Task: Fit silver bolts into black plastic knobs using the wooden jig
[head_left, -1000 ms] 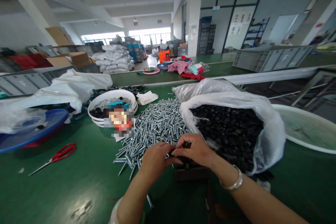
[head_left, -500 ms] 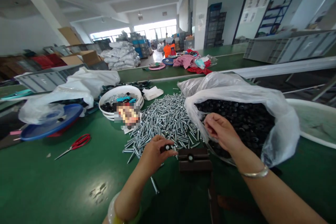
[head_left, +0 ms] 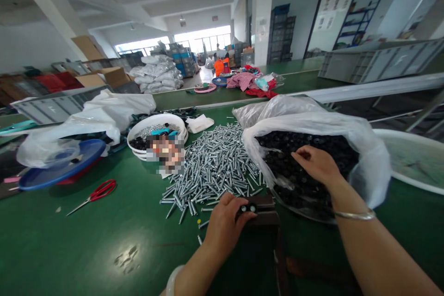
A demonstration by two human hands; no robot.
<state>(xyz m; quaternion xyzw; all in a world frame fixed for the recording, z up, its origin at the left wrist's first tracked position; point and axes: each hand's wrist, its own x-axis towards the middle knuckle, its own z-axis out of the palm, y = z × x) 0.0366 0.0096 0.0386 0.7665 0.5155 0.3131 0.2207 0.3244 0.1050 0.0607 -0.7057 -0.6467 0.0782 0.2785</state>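
My left hand [head_left: 227, 222] is closed in a pinch on small black round pieces [head_left: 249, 208] with pale centres, two of them visible side by side. They sit at the near-left part of a dark brown grooved block [head_left: 266, 215], which the fingers partly cover. Over the open plastic bag [head_left: 255, 143] of black round parts [head_left: 312, 141] is my right hand [head_left: 321, 166], its fingertips pressed together; whether anything is between them is hidden. A heap of silvery screws [head_left: 211, 166] spreads behind and left of the block.
Red-handled scissors [head_left: 100, 190] lie on the green table [head_left: 86, 245] at left. White tubs [head_left: 138, 152] with small parts and a blue tray [head_left: 58, 171] stand farther back. A white basin [head_left: 412, 162] is at far right, and grey crates [head_left: 378, 62] stand beyond.
My left hand has moved right onto the block, where two black pieces now show at its fingertips. My right hand has shifted right, from the bag's edge to over the black parts.
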